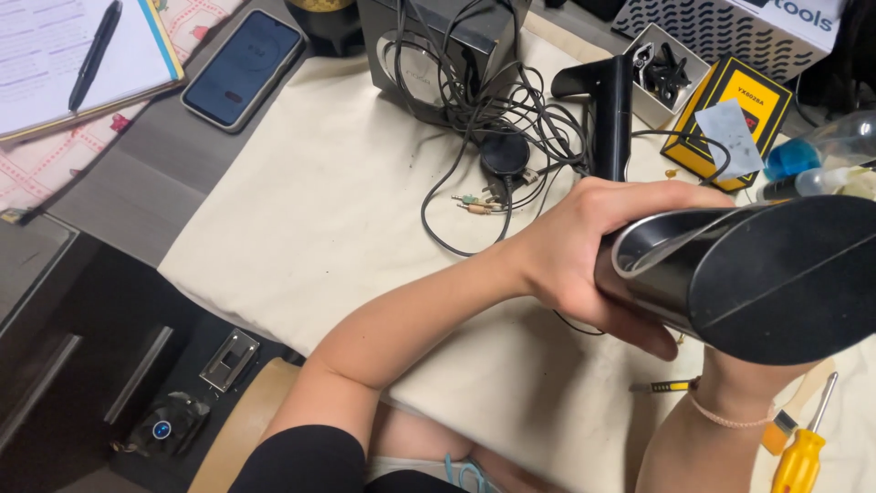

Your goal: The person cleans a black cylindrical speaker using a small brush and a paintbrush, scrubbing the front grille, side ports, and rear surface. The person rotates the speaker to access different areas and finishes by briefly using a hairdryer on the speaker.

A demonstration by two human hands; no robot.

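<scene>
The person's left hand (pixel 593 260) is wrapping around the near end of a black cone-shaped casing (pixel 748 274), fingers over the top and thumb curled beneath, clamping it firmly. The casing is being held up above the cream cloth (pixel 310 228), its wide dark face tilting toward the camera, its shiny inner rim showing beside the knuckles. The right hand (pixel 730 379) is mostly hiding under the casing; only the wrist with a thin pink band is showing, so I cannot tell how its fingers are sitting, though it seems to be propping the casing from below.

Behind the left hand, a black stand-like part (pixel 611 114) is lying just beside a tangle of thin black cables (pixel 484 119) that is trailing from a dark speaker box (pixel 438 41). A yellow-handled screwdriver (pixel 801 456) is resting near the right wrist. Well apart, on the grey desk, a phone (pixel 242 66) is lying next to a notebook with a pen (pixel 96 55).
</scene>
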